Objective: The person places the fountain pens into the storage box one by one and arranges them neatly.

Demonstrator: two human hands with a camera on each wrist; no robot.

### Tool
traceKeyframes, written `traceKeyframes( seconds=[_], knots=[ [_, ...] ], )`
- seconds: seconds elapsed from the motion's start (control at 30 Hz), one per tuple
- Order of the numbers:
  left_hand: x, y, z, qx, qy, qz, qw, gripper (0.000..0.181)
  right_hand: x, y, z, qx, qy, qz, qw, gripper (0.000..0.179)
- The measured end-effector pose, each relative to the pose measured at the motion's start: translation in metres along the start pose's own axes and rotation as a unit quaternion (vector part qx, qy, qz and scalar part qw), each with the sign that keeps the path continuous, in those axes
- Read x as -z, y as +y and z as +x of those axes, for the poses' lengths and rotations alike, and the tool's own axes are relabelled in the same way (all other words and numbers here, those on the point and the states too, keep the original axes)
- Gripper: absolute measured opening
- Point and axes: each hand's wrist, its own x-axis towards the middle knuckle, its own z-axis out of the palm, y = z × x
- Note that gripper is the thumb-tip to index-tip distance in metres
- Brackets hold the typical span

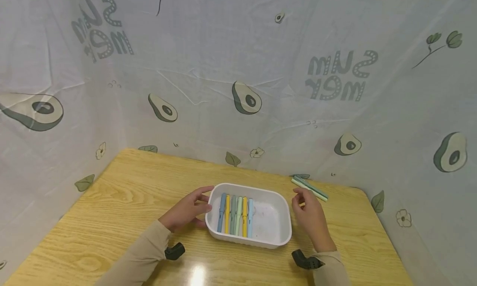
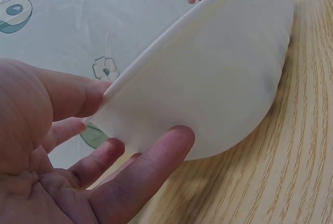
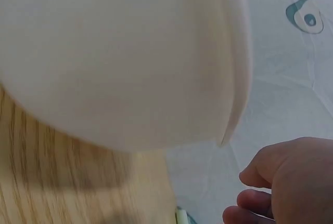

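A white rectangular tray (image 1: pixel 268 244) sits on the table, with several slim capped pens (image 1: pixel 238 215) lying side by side in its left half. They are blue, yellow, grey-green, pale green and light blue. At the tray's left end, my left hand (image 1: pixel 188 209) holds it, thumb at the rim and other fingers against the outer wall (image 2: pixel 218 78). My right hand (image 1: pixel 309 211) hovers off the tray's right end, fingers loosely bent and nothing visible in them. Just beyond it lie a pale green pen (image 1: pixel 314 191) and a dark green pen (image 1: pixel 316 188), close together.
The wooden table (image 1: pixel 149 174) extends around the tray on all sides. A pale cloth (image 1: pixel 208 124) printed with avocados and lettering hangs along the back and both sides. Each forearm wears a black wrist mount (image 1: pixel 175 251).
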Motion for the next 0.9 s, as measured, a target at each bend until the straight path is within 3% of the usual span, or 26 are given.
traceKeyframes(
  seconds=[0.23, 0.37, 0.63, 0.9],
  knots=[
    [0.000, 0.001, 0.001, 0.002, 0.007, 0.008, 0.9999, 0.065, 0.002, 0.025, 0.009, -0.031, -0.022, -0.047, 0.9982, 0.040],
    [-0.001, 0.001, 0.002, 0.000, 0.005, 0.011, 0.9999, 0.065, 0.006, 0.035, 0.018, -0.041, -0.054, -0.078, 0.9946, 0.045],
    [-0.002, 0.001, 0.000, -0.001, 0.010, 0.016, 0.9998, 0.064, 0.011, 0.055, 0.043, -0.040, -0.095, -0.132, 0.9859, 0.053],
    [-0.002, 0.001, 0.000, 0.000, 0.008, 0.011, 0.9999, 0.064, 0.006, 0.072, 0.046, -0.031, -0.130, -0.152, 0.9793, 0.055]
  ],
)
